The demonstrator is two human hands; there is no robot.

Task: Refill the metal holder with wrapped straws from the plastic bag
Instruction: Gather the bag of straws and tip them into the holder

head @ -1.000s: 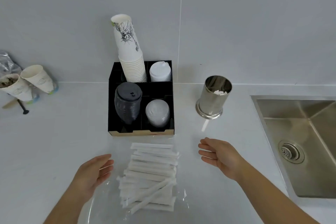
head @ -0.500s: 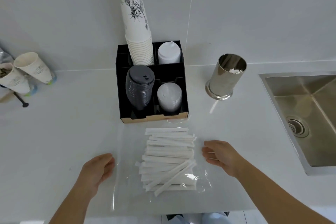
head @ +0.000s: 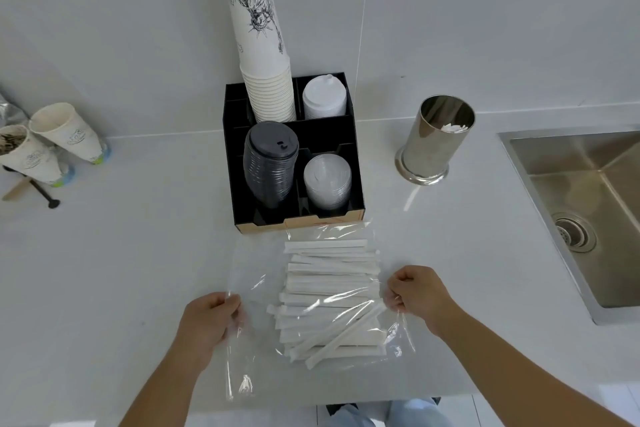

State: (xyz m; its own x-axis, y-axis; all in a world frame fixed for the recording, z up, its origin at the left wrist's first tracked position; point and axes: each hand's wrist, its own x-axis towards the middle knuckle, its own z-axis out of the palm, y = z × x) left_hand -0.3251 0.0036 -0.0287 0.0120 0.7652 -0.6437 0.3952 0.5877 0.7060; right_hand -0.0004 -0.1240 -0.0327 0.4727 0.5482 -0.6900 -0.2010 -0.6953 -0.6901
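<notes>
Your fingers (head: 232,305) on the left hand (head: 207,322) are pinched shut on the left edge of the bag (head: 242,288), and those of the right hand (head: 417,291) are clenched on its right edge, so the clear film is pulled taut between them across the pile of straws (head: 330,298). Gripping both sides like this looks meant to spread or lift the bag so you can find its opening; which edge is the open one cannot be told here. The straws lie flat inside, mostly side to side in a stack, with a few at the near end skewed diagonally; the bag rests on the bench (head: 138,253) right in front of you, its far end just beside the black organiser (head: 298,211). The holder (head: 433,142) stands upright, farther back and to the right, near the sink (head: 588,204), with only a few white tips showing low inside, so it has plenty of room. No straw has left the bag yet; the refill itself looks not begun. Watch the loose diagonal straws, which may slide out first when the film is tipped.
</notes>
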